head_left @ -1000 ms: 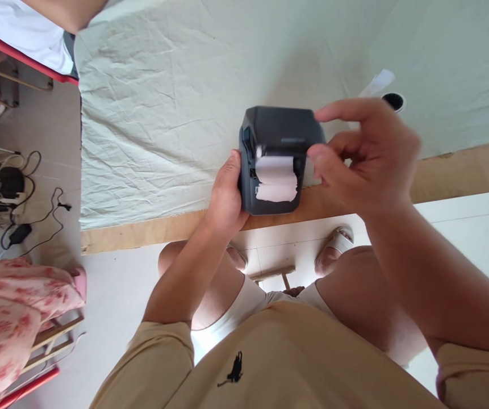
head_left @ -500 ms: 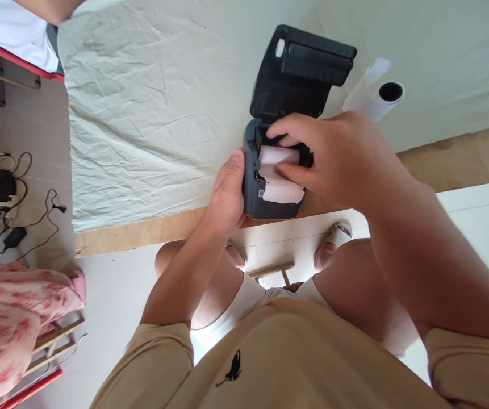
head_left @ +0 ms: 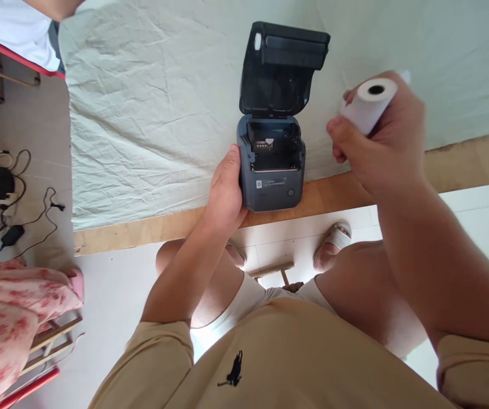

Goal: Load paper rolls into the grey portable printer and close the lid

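A dark grey label printer (head_left: pixel 273 190) lies at the table's front edge with its black lid (head_left: pixel 280 74) flipped up and its paper bay bare. Fingers of my left hand (head_left: pixel 227 190) are wrapped round the printer's left side. Off to the right, my right hand (head_left: pixel 383 136) grips a white paper roll (head_left: pixel 367 108) with a small dark core. Part of another white piece peeks out behind the right hand's knuckles; the hand hides most of it.
Pale green cloth (head_left: pixel 154 113) covers the table, with a bare wooden edge (head_left: pixel 142 234) in front. Tangled cables and a black adapter (head_left: pixel 13 236) lie on the floor at left, near pink floral cloth (head_left: pixel 1 318). Another person's arm (head_left: pixel 57 7) shows at top left.
The paper roll has come out of the printer in my right hand, which has moved right, over where the other roll stood. The printer has shifted slightly, its lid still up.
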`<action>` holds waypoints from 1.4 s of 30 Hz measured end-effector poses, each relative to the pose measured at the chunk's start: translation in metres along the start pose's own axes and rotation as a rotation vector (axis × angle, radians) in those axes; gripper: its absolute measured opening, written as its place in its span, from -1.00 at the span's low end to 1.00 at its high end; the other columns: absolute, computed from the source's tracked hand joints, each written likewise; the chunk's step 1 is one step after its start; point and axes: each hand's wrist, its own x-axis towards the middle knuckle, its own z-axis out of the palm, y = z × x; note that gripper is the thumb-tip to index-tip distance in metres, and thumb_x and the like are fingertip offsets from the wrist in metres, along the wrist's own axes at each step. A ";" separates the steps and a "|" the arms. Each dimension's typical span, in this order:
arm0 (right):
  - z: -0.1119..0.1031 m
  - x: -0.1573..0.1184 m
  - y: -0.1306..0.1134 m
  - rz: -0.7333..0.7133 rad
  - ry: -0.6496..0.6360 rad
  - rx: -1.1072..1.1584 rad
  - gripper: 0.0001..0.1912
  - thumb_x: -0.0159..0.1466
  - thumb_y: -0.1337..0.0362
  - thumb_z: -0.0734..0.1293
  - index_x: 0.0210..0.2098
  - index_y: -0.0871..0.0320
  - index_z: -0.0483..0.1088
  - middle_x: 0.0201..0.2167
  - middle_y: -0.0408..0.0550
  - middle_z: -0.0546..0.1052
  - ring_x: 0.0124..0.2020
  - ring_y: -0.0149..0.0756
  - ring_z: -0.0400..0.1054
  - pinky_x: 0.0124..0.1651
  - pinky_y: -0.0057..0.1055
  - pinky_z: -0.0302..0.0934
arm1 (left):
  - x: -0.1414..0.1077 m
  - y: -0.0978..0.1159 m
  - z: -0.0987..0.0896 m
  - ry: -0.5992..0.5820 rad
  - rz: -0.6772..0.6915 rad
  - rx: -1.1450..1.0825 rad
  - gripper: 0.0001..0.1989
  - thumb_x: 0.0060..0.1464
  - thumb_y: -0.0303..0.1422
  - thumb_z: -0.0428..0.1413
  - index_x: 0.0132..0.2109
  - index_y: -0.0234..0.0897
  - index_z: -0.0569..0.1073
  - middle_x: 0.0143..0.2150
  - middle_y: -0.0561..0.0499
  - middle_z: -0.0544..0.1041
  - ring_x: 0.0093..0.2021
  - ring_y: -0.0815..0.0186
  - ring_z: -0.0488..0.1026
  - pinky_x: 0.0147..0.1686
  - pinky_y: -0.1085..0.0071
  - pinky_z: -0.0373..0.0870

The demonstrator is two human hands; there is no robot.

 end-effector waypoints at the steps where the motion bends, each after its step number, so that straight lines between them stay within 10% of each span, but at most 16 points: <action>1: 0.001 0.000 0.005 -0.033 -0.027 -0.047 -0.55 0.27 -0.16 0.59 -0.15 -0.05 0.43 -0.25 -0.08 0.57 -0.34 -0.15 0.49 -0.24 -0.08 0.50 | 0.000 0.000 0.000 0.000 0.005 -0.001 -0.58 0.63 -0.07 0.05 -0.09 -0.15 0.70 -0.16 0.06 0.84 0.27 0.07 0.82 0.32 0.12 0.82; 5: -0.003 0.000 0.012 -0.105 -0.112 -0.205 -0.69 0.27 0.02 0.60 -0.08 -0.10 0.53 -0.01 -0.03 0.69 0.07 0.00 0.58 0.15 0.01 0.56 | -0.001 0.001 0.000 -0.005 -0.001 0.002 -0.56 0.64 -0.07 0.01 -0.08 -0.16 0.70 -0.17 0.04 0.84 0.18 0.04 0.86 0.29 0.05 0.82; 14: -0.005 -0.003 0.012 -0.039 -0.193 -0.436 -0.43 0.26 0.26 0.54 0.23 -0.16 0.47 -0.04 -0.07 0.74 -0.10 -0.02 0.61 0.10 0.02 0.53 | -0.003 0.003 0.001 0.012 -0.002 0.028 -0.58 0.59 0.01 0.09 -0.08 -0.12 0.70 -0.15 0.05 0.84 0.14 0.10 0.85 0.18 0.19 0.86; 19: -0.031 0.001 0.017 -0.388 0.181 -0.432 -0.56 0.23 0.25 0.46 0.12 -0.05 0.60 0.05 0.05 0.71 -0.05 0.04 0.64 -0.07 -0.02 0.45 | -0.004 0.001 0.000 -0.035 -0.011 0.033 -0.51 0.56 0.13 0.09 -0.04 -0.12 0.70 -0.11 0.01 0.83 0.14 0.00 0.85 0.11 0.07 0.87; 22: -0.041 0.013 0.034 -0.257 0.362 -0.548 -0.47 0.11 0.43 0.45 0.07 0.00 0.62 0.10 0.11 0.66 -0.07 0.00 0.61 -0.13 -0.05 0.41 | -0.004 0.001 0.000 -0.058 -0.006 0.021 -0.52 0.59 0.09 0.06 -0.04 -0.12 0.70 -0.12 0.04 0.82 0.08 0.04 0.86 0.06 0.10 0.87; 27: -0.033 0.023 0.048 0.065 0.173 -0.648 -0.28 -0.01 0.57 0.57 0.12 0.02 0.52 0.20 0.17 0.55 0.10 0.02 0.56 0.14 -0.02 0.48 | -0.004 0.003 0.002 -0.029 -0.010 0.023 -0.57 0.62 -0.02 0.05 -0.06 -0.12 0.70 -0.14 0.06 0.83 0.10 0.10 0.86 0.03 0.21 0.86; 34: -0.040 0.015 0.043 -0.037 -0.047 -0.579 -0.27 0.02 0.48 0.48 0.17 -0.09 0.55 0.09 0.04 0.69 -0.13 -0.11 0.51 -0.06 -0.12 0.45 | -0.003 0.003 0.004 0.063 -0.003 0.030 -0.59 0.62 -0.03 0.07 -0.10 -0.14 0.67 -0.11 0.06 0.82 0.33 0.08 0.79 0.33 0.16 0.79; 42: -0.041 0.017 0.054 -0.023 0.045 -0.475 -0.28 0.10 0.48 0.48 0.24 -0.05 0.56 0.12 0.09 0.68 0.01 -0.08 0.58 0.01 -0.13 0.50 | -0.003 0.003 0.002 0.062 -0.008 0.051 -0.62 0.57 0.03 0.15 -0.06 -0.13 0.65 0.00 0.03 0.83 0.46 0.00 0.70 0.38 0.10 0.78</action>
